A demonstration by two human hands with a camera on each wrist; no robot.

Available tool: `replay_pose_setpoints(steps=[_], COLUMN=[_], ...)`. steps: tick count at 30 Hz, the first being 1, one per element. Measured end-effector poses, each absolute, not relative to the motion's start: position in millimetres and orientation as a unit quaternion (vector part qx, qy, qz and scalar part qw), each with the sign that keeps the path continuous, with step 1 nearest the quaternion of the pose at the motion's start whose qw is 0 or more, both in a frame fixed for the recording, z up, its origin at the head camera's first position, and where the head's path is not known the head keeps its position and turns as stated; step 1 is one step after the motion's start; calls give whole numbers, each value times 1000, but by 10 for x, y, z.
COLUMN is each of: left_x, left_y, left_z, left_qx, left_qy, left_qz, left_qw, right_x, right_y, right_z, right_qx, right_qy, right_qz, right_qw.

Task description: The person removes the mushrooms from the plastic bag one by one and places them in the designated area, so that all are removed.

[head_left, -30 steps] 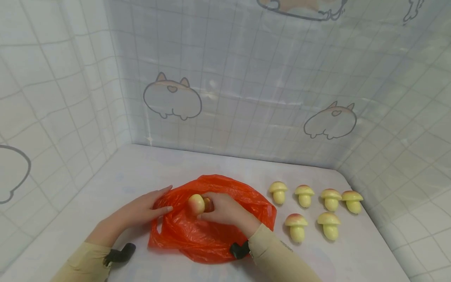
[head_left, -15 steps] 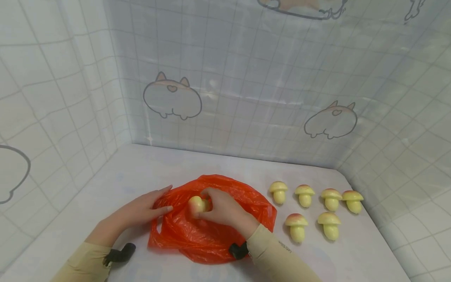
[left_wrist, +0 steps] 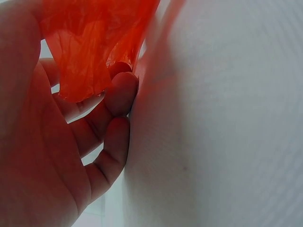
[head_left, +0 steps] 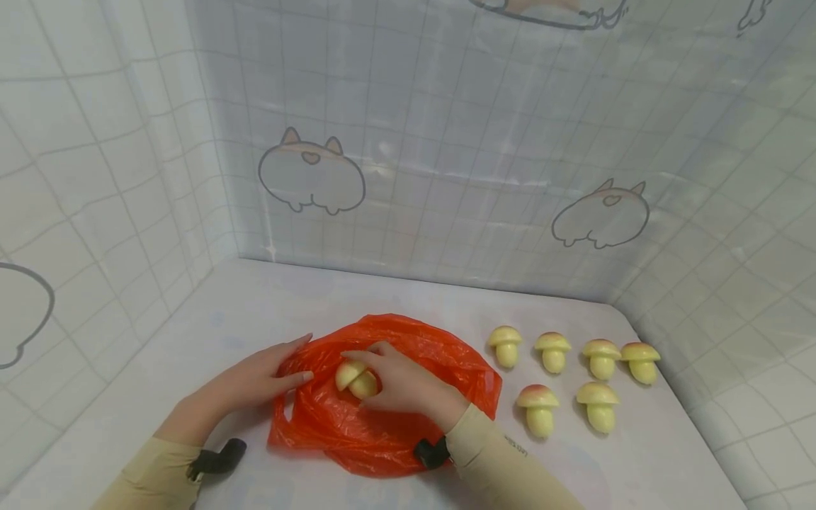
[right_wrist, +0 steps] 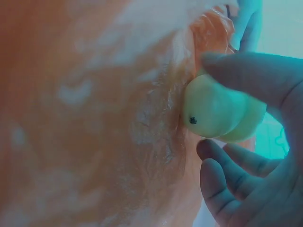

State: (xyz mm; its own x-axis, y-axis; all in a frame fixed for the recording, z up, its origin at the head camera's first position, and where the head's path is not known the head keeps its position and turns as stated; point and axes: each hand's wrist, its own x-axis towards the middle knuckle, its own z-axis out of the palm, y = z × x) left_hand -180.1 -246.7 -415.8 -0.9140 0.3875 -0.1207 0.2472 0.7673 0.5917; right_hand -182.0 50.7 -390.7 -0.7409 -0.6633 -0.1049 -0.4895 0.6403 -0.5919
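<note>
A red plastic bag point(head_left: 344, 446) lies spread on the table. Inside it is a pale yellow toy mushroom point(head_left: 362, 384), its round cap toward the left. My right hand point(head_left: 404, 379) curves around this mushroom. In the right wrist view one blurred digit overlaps the mushroom point(right_wrist: 213, 109), while the bent fingers point(right_wrist: 222, 170) below show a gap from it. My left hand point(head_left: 268, 375) holds the bag's left edge, with the thumb on top. In the left wrist view the bag point(left_wrist: 80, 61) passes between thumb and bent fingers point(left_wrist: 116, 137), which touch the table.
Several more toy mushrooms point(head_left: 540, 411) lie to the right of the bag in two loose rows. White gridded sheeting with cartoon animals point(head_left: 312, 173) encloses the table at the back and both sides. Dark wrist mounts point(head_left: 219, 457) sit on both sleeves.
The mushroom under my right hand has turned and shifted slightly, so more of it shows. My right fingers have moved a little left over it. The left hand has stayed put.
</note>
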Motion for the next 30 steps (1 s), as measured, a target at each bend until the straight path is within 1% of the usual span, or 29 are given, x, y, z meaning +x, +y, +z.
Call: replay_pose_setpoints(steps=[2,10,20,24,30], left_x=[-1806,-1819,-1813,-1804,-1819], left_y=[-2467,-2468,-2462,-2456,-2445], left_z=[-4163,-4174,-4169,-4164,-4165], left_qx=[172,171,169,164,146], left_qy=[933,932,933,934,933], left_qz=[295,296,294,292,296], left_qw=[118,118,122,127,145], right_x=[-1816,-1822,-1797,-1781,-1763], right_y=[507,468,470,535,730], right_z=[-3910,-3916,-3958,-3906,-3816], right_qx=[-328,-355,-360,-357,-329], right_qy=[890,892,890,883,882], right_qz=[-273,-253,-249,-278,-322], right_qw=[159,122,126,123,104])
